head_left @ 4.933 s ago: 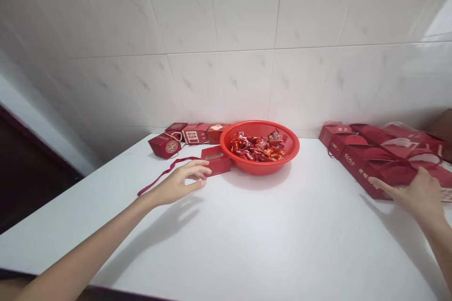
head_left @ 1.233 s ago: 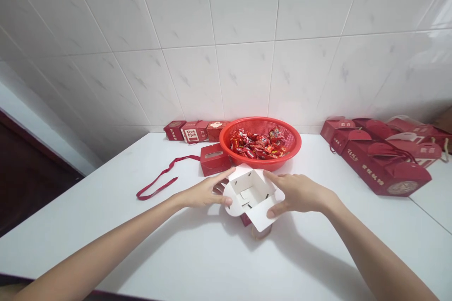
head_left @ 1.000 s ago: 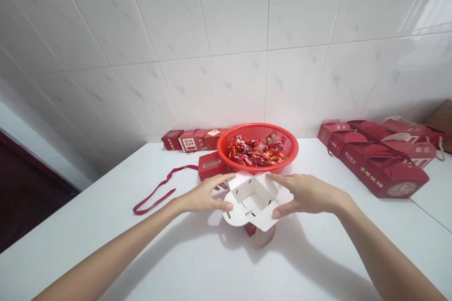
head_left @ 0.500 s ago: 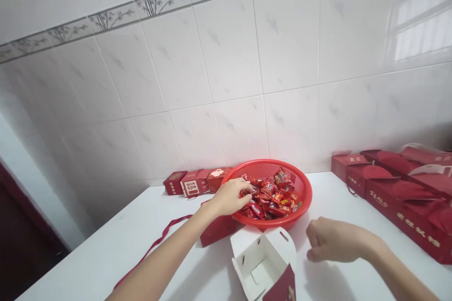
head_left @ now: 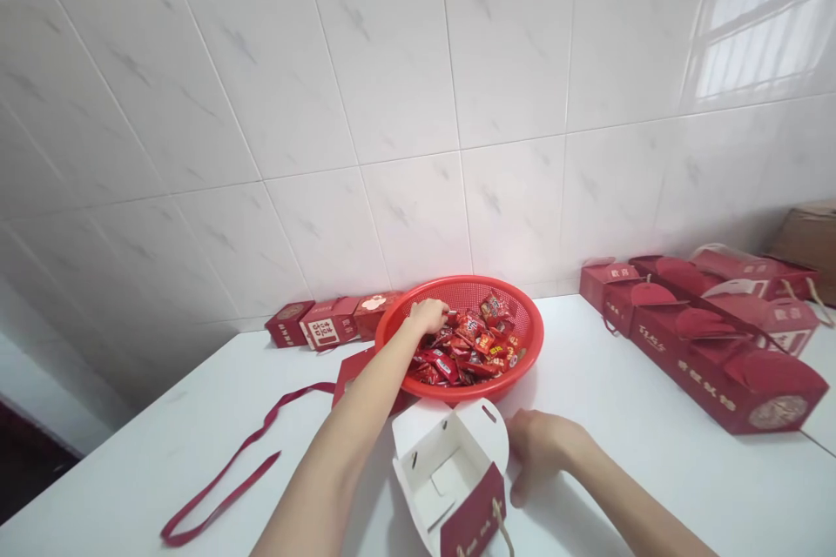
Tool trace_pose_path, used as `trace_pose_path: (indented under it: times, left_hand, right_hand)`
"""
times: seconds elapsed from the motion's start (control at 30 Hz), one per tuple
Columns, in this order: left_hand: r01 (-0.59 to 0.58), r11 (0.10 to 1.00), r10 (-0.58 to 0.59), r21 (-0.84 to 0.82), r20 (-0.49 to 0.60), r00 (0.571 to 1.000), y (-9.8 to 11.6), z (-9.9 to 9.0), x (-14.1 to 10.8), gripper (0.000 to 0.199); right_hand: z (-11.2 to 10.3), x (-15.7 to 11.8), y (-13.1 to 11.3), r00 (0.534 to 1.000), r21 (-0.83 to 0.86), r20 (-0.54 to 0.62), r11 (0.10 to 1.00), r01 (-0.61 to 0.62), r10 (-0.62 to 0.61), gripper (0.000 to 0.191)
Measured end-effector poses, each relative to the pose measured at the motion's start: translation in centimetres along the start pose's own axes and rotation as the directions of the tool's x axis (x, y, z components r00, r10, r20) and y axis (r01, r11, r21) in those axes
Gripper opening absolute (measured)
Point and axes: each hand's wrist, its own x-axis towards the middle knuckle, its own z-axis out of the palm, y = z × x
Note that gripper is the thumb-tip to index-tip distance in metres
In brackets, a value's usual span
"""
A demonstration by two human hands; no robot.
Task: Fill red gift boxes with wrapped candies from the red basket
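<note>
My left hand (head_left: 429, 316) reaches into a red plastic basket (head_left: 532, 348) at its far left side. Its fingers are bent and closed together over the red-wrapped candies (head_left: 471, 326); what is between the fingertips is hidden. In front of the basket stands an open gift box (head_left: 474, 518), white inside and dark red outside, with a cord handle. Nothing but its white walls and bottom flaps shows inside. Close by the box's right flap is my right hand (head_left: 545, 448), its fingers loosely bent and the thumb apart. I cannot tell whether it touches the flap.
Several closed dark red boxes (head_left: 711, 365) stand in rows at the right by the tiled wall. Small red boxes (head_left: 330, 324) line the wall left of the basket. Another red box (head_left: 349, 370) lies under my left forearm. A red ribbon (head_left: 241, 452) curls across the white table (head_left: 131, 487).
My left hand has moved deeper into the basket, toward its far left side. My right hand has come left, up to the open box. The view has turned right and down.
</note>
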Motion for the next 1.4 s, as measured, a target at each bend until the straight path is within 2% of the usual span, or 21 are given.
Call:
trace_pose_path:
  times: [0.13, 0.23, 0.33, 0.43, 0.57, 0.7, 0.77, 0.83, 0.9, 0.97, 1.03, 1.1, 1.2, 1.27, 1.33, 1.4]
  left_hand:
    - [-0.072, 0.977, 0.048, -0.203, -0.122, 0.991, -0.6, -0.1, 0.0, 0.030]
    - [-0.168, 0.915, 0.090, -0.367, -0.219, 0.972, -0.5, -0.6, -0.5, 0.035]
    - [-0.255, 0.836, 0.117, -0.486, -0.297, 0.948, 0.1, -1.2, -1.7, 0.035]
    - [-0.331, 0.764, 0.142, -0.554, -0.357, 0.923, 1.1, -1.9, -3.9, 0.032]
    - [-0.439, 0.600, 0.185, -0.669, -0.418, 0.889, 3.1, -3.0, -7.6, 0.030]
    - [-0.492, 0.504, 0.212, -0.709, -0.451, 0.867, 5.3, -3.9, -11.5, 0.027]
    - [-0.505, 0.473, 0.211, -0.722, -0.464, 0.860, 6.2, -4.3, -13.2, 0.025]
    - [-0.508, 0.449, 0.216, -0.735, -0.462, 0.860, 6.8, -4.6, -14.6, 0.023]
    - [-0.505, 0.432, 0.232, -0.747, -0.449, 0.863, 7.2, -4.7, -15.6, 0.023]
    - [-0.501, 0.416, 0.246, -0.759, -0.437, 0.865, 7.5, -4.7, -16.3, 0.022]
    - [-0.492, 0.395, 0.250, -0.775, -0.425, 0.870, 7.9, -4.6, -16.7, 0.021]
    - [-0.463, 0.336, 0.221, -0.820, -0.410, 0.885, 8.4, -4.5, -16.9, 0.026]
    - [-0.404, 0.157, 0.132, -0.901, -0.386, 0.913, 9.1, -4.1, -17.3, 0.044]
    - [-0.381, 0.071, 0.077, -0.922, -0.375, 0.924, 9.5, -3.9, -17.4, 0.047]
    - [-0.367, 0.070, 0.045, -0.927, -0.365, 0.930, 9.9, -3.8, -17.5, 0.039]
    - [-0.348, 0.112, 0.031, -0.931, -0.346, 0.938, 10.2, -3.8, -17.5, 0.034]
  right_hand:
    - [-0.8, -0.3, -0.2, 0.993, -0.035, 0.098, 0.997, -0.064, 0.067, 0.055]
    - [-1.1, -0.4, -0.3, 0.988, -0.037, 0.137, 0.997, -0.072, 0.077, 0.047]
    - [-0.8, -0.4, 0.0, 0.992, -0.020, 0.114, 0.998, -0.060, 0.061, 0.037]
    - [-0.3, -0.4, 0.4, 0.997, 0.011, 0.071, 0.999, -0.033, 0.032, 0.034]
    - [-0.6, -0.6, 0.4, 0.998, 0.063, 0.062, 0.998, -0.001, -0.003, 0.041]
    - [-2.9, -2.2, 1.1, 0.977, 0.217, 0.186, 0.974, 0.062, -0.104, 0.051]
    - [-4.4, -3.6, 1.8, 0.958, 0.350, 0.193, 0.927, 0.135, -0.213, 0.058]
    - [-5.7, -5.2, 2.4, 0.921, 0.544, 0.088, 0.793, 0.274, -0.378, 0.066]
    - [-6.6, -6.5, 2.5, 0.869, 0.672, -0.140, 0.599, 0.436, -0.475, 0.071]
    - [-7.0, -7.3, 2.0, 0.817, 0.688, -0.396, 0.454, 0.567, -0.420, 0.065]
    - [-7.1, -7.6, 1.1, 0.771, 0.665, -0.557, 0.390, 0.636, -0.308, 0.051]
    - [-6.9, -7.5, 0.0, 0.746, 0.658, -0.615, 0.357, 0.663, -0.254, 0.042]
    - [-6.6, -7.1, -1.2, 0.708, 0.641, -0.674, 0.308, 0.703, -0.212, 0.035]
    - [-6.4, -6.7, -1.6, 0.683, 0.636, -0.717, 0.271, 0.722, -0.138, 0.034]
    - [-6.3, -6.3, -1.8, 0.674, 0.645, -0.736, 0.242, 0.725, -0.059, 0.034]
    - [-6.2, -5.9, -1.9, 0.672, 0.653, -0.741, 0.224, 0.724, -0.014, 0.035]
